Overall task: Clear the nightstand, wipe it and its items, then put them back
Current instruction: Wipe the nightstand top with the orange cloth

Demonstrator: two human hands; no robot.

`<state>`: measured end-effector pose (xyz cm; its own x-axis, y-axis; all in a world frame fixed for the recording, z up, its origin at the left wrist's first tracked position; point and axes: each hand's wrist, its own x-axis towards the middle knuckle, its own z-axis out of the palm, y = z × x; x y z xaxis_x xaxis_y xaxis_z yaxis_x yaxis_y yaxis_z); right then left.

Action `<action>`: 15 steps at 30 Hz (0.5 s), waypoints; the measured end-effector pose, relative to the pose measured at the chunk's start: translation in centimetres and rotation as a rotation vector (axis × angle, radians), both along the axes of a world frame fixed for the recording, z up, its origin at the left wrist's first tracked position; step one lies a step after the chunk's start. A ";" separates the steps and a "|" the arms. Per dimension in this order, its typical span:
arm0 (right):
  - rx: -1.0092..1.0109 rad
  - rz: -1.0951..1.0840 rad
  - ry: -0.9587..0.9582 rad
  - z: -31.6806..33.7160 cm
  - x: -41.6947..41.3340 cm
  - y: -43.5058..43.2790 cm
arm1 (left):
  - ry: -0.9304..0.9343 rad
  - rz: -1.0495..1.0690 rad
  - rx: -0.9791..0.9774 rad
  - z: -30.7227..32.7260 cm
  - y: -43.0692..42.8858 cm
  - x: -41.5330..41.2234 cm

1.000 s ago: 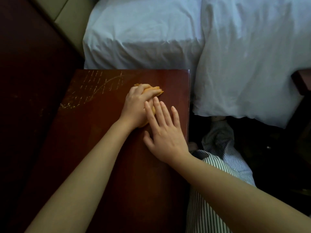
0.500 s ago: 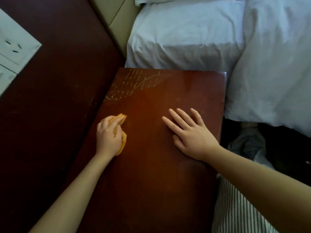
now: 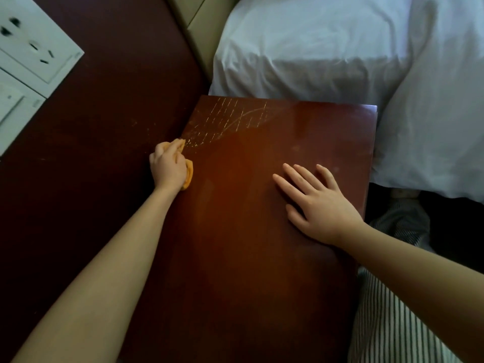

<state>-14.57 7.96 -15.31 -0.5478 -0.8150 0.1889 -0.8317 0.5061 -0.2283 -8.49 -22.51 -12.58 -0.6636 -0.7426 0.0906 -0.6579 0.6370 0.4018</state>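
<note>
— Where are the two hands?

— Both are on the desk (image 3: 248, 271), a dark reddish-brown wooden top that runs from the near edge up to the bed. The left hand (image 3: 167, 166) is at the desk's left edge, a good way toward the far end. The right hand (image 3: 319, 205) is over on the right side, a little nearer, and well apart from the left.

— What is each one doing?

— The left hand's fingers are curled round an orange cloth (image 3: 189, 174) and press it to the wood. Bits of the cloth show past the fingertips and under the right side of the palm. The right hand lies palm down with its fingers straight and slightly spread, gripping nothing.

— Anything on the wood by the cloth?

— A patch of pale scratches (image 3: 230, 119), short strokes in rows crossed by a curved line, at the far-left corner. The cloth sits just at its near-left end.

— And around the desk?

— A dark wooden wall panel (image 3: 91, 153) runs along the left, with white socket plates (image 3: 31, 48) at its far-left corner. A white sheet (image 3: 301, 48) touches the far edge, a white duvet (image 3: 432, 113) hangs on the right, and striped fabric (image 3: 387, 323) shows at the near right.
</note>
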 end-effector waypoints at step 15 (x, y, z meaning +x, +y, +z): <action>0.018 -0.029 -0.025 0.1 0.0 0.0 | -0.031 -0.043 -0.128 0.0 -0.5 -0.4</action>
